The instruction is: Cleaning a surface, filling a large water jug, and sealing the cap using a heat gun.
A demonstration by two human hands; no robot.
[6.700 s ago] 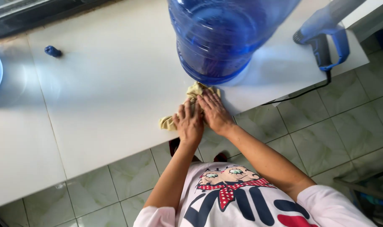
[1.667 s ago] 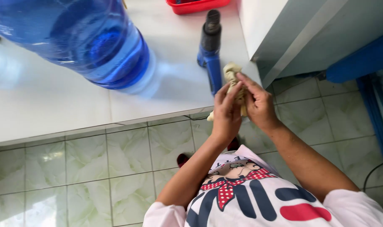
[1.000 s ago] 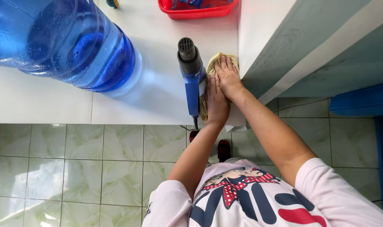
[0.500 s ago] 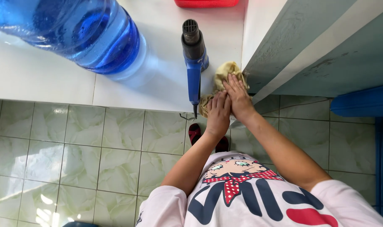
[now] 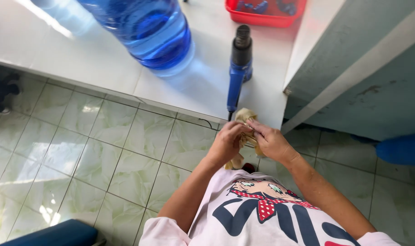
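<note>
Both hands hold a crumpled yellowish cloth (image 5: pixel 244 116) just off the front edge of the white table (image 5: pixel 98 59). My left hand (image 5: pixel 228 142) grips its lower part, and a tail of cloth hangs below. My right hand (image 5: pixel 270 141) pinches the upper part from the right. A blue and black heat gun (image 5: pixel 239 64) lies on the table directly beyond the cloth, its handle end pointing at my hands.
A big blue water jug (image 5: pixel 143 27) stands on the table to the left. A red basket (image 5: pixel 264 11) sits at the far edge. A grey-green cabinet wall (image 5: pixel 353 59) rises on the right. Green floor tiles (image 5: pixel 102 150) lie below, with a blue object (image 5: pixel 52 233) at lower left.
The cloth has been lifted off the table top; both hands have drawn back toward my body and now bunch it in the air at the table's edge.
</note>
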